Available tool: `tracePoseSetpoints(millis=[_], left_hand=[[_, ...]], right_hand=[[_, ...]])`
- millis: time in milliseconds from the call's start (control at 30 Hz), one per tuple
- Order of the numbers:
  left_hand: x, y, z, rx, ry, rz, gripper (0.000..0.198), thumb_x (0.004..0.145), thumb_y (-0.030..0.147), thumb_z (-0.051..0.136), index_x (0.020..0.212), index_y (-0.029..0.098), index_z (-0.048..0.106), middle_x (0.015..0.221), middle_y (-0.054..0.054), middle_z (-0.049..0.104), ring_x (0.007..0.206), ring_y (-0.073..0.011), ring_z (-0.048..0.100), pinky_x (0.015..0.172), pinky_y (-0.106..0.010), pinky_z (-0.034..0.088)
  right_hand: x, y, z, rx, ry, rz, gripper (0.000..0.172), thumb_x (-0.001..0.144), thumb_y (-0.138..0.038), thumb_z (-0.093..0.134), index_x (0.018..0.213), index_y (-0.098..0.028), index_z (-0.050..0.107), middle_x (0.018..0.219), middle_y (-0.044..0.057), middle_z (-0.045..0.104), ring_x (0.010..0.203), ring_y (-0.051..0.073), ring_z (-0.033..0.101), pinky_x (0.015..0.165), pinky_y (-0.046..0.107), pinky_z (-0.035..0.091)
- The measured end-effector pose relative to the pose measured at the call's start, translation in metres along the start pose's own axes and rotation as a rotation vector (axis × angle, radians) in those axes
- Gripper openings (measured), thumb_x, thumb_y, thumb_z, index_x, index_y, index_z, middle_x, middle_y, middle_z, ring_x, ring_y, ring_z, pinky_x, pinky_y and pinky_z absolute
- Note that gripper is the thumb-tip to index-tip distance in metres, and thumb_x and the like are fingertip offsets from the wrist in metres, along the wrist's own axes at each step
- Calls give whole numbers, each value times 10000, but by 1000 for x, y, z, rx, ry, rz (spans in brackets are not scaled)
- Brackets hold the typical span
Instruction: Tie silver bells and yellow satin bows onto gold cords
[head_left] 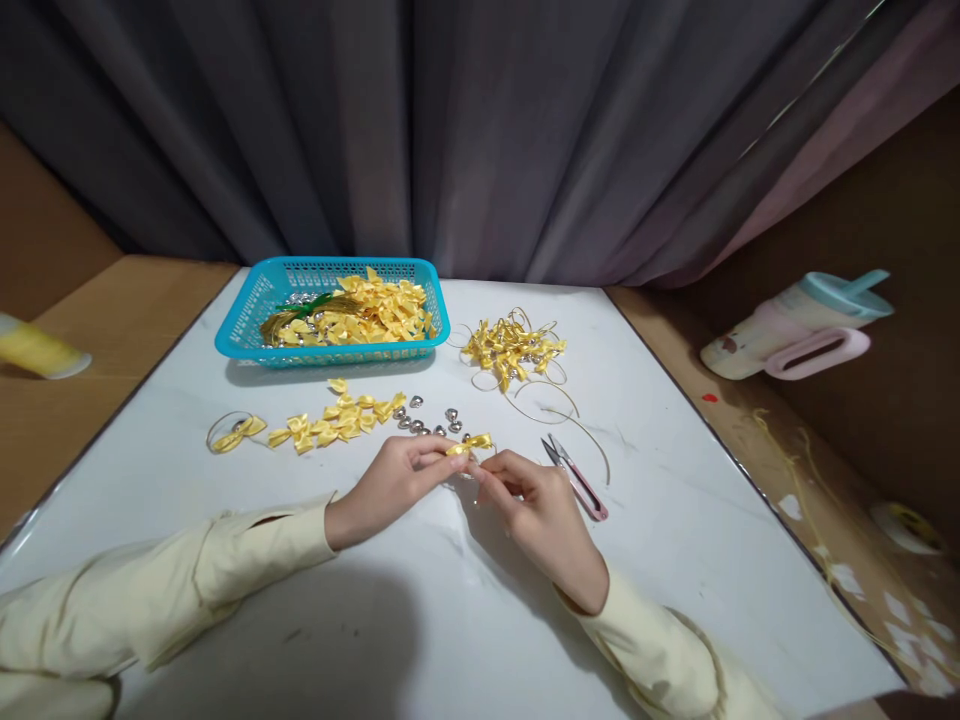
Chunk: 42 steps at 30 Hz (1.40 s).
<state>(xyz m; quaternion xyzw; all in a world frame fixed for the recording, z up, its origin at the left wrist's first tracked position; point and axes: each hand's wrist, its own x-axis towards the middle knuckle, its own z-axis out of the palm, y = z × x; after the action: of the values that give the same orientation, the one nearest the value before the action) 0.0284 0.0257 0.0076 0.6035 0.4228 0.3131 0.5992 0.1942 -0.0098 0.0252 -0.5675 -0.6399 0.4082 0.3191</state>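
Cream cloth sleeves (255,550) up front. Left hand (394,485) pinches a shiny yellow ribbon bow (471,445), right hand (544,515) pinches beside it, can't tell what. One careless nudge could scatter the loose silver heart-shaped beads (417,426) just behind, imo.

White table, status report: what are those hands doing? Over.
Left hand: pinching yellow bow. Right hand: close beside bow, grip unclear. Silver pieces just beyond left hand; snips beside right.

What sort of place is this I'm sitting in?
Probably a small craft workspace, though I can't tell whether it's at home or in a workshop. A blue basket of yellow bows, small silver pieces and thread snips on a white tabletop suggest it.
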Motion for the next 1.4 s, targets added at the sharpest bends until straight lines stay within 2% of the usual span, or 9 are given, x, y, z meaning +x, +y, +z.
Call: tracePoseSetpoints(millis=[333, 600, 833, 1167, 1400], left_hand=[[-1, -3, 0, 23, -53, 70, 195, 841, 286, 539, 835, 139, 668, 860, -38, 673, 840, -155, 592, 751, -239, 445], [-2, -3, 1, 24, -37, 87, 198, 841, 289, 541, 843, 144, 676, 850, -36, 672, 879, -173, 585, 771, -245, 440], [-1, -1, 3, -7, 7, 61, 213, 843, 287, 518, 818, 135, 665, 854, -46, 674, 861, -170, 578, 758, -246, 442], [4, -7, 9, 16, 81, 25, 215, 817, 321, 548, 808, 140, 665, 839, -38, 681, 797, -160, 588, 725, -239, 446], [3, -7, 9, -38, 90, -17, 228, 804, 335, 561, 788, 140, 678, 810, -33, 696, 805, -164, 598, 735, -237, 454]], right_hand=[[2, 4, 2, -42, -7, -37, 263, 867, -276, 473, 652, -159, 568, 518, -30, 502, 466, 80, 382, 493, 199, 287], [2, 6, 3, -73, 4, -77, 241, 863, -227, 468, 641, -157, 533, 521, -44, 479, 463, 66, 359, 496, 190, 275], [3, 4, 4, -98, 19, -110, 236, 863, -233, 455, 646, -156, 505, 527, -41, 459, 462, 65, 338, 496, 186, 274], [2, 5, 7, -149, 46, -140, 217, 865, -225, 435, 713, -150, 571, 558, -20, 536, 465, 70, 401, 505, 181, 303], [1, 8, 10, -167, 67, -174, 214, 860, -209, 444, 696, -145, 567, 527, -29, 503, 455, 64, 388, 493, 174, 294]])
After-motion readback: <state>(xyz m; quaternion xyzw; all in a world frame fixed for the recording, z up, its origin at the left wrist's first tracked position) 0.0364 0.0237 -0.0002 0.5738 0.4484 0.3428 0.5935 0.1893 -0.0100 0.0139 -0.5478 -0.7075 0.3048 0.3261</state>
